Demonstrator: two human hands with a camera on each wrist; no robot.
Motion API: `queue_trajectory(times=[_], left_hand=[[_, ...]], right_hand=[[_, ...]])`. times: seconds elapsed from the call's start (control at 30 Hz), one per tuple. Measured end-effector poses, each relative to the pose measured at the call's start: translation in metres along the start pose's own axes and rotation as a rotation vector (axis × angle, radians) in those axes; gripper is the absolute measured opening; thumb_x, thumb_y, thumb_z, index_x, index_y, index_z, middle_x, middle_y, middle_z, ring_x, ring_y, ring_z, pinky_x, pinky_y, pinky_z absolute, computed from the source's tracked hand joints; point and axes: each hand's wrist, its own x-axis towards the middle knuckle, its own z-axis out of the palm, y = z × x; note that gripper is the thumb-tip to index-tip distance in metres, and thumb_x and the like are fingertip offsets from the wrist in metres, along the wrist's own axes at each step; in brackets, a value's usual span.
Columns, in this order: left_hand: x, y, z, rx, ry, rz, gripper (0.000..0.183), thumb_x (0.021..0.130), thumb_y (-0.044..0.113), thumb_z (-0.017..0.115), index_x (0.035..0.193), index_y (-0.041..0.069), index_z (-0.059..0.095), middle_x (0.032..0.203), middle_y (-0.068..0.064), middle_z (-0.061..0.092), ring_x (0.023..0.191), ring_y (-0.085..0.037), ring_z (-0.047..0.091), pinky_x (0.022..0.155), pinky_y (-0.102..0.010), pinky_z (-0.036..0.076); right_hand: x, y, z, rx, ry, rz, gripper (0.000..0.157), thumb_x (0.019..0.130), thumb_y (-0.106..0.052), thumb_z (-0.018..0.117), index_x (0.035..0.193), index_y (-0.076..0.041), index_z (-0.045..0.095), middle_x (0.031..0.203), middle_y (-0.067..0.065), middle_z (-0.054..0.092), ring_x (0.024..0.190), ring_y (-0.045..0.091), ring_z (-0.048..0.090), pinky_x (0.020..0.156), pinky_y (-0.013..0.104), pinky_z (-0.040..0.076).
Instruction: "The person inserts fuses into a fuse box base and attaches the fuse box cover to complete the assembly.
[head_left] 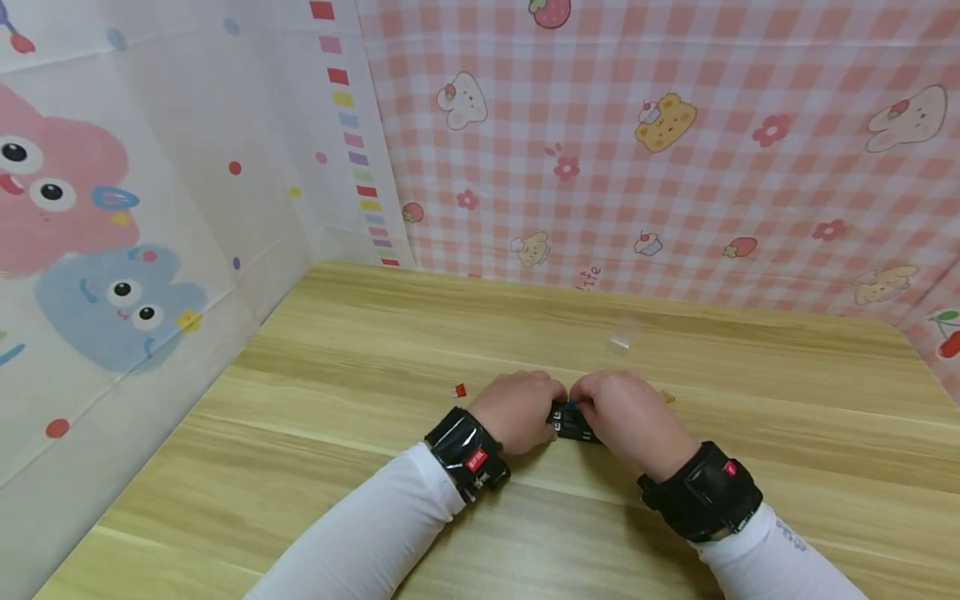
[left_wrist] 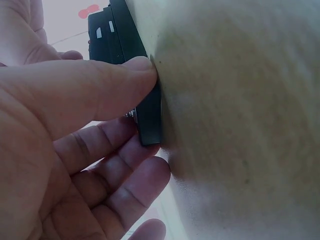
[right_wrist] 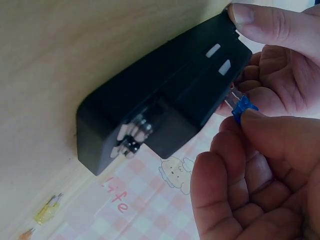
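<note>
My left hand (head_left: 517, 411) grips one end of a black fuse block (head_left: 576, 425) at the table surface, its thumb (left_wrist: 120, 80) lying along the side and fingers under the end. The block has white slots on one face and metal terminals (right_wrist: 132, 140) at its other end. Between thumb and forefinger, my right hand (head_left: 637, 421) pinches a blue blade fuse (right_wrist: 244, 107). The fuse's prongs point at the block, right at its face, close to the left fingers.
On the wooden table (head_left: 337, 350), a small red fuse (head_left: 460, 390) lies left of the left hand. A yellow fuse (right_wrist: 47, 210) lies beyond the right hand. Farther back is a clear plastic bag (head_left: 622, 336). A pink checked cloth (head_left: 600, 192) hangs along the back edge.
</note>
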Motion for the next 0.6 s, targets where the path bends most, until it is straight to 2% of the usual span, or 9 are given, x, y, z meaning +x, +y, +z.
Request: queue_trajectory(times=[0.27,0.6], left_hand=[[0.0018,-0.0006,0.0021,0.001,0.007,-0.002,0.035,0.076,0.031,0.077,0.106,0.017,0.065,0.092,0.008,0.057,0.078,-0.006,0.047,0.07,-0.027,0.043],[0.0013,-0.0012,0.0023,-0.004,0.011,-0.002,0.036,0.075,0.03,0.076,0.107,0.017,0.065,0.093,0.007,0.057,0.079,-0.007,0.048,0.071,-0.029,0.044]], right_hand=[[0.0016,0.0008,0.0022,-0.001,-0.01,-0.001,0.01,0.081,-0.004,0.069,0.085,-0.012,0.071,0.079,-0.004,0.064,0.068,0.007,0.052,0.062,0.03,0.05],[0.001,0.0016,0.0048,0.0,-0.02,-0.023,0.011,0.081,-0.002,0.068,0.083,-0.013,0.071,0.079,-0.004,0.065,0.069,0.005,0.053,0.062,0.029,0.05]])
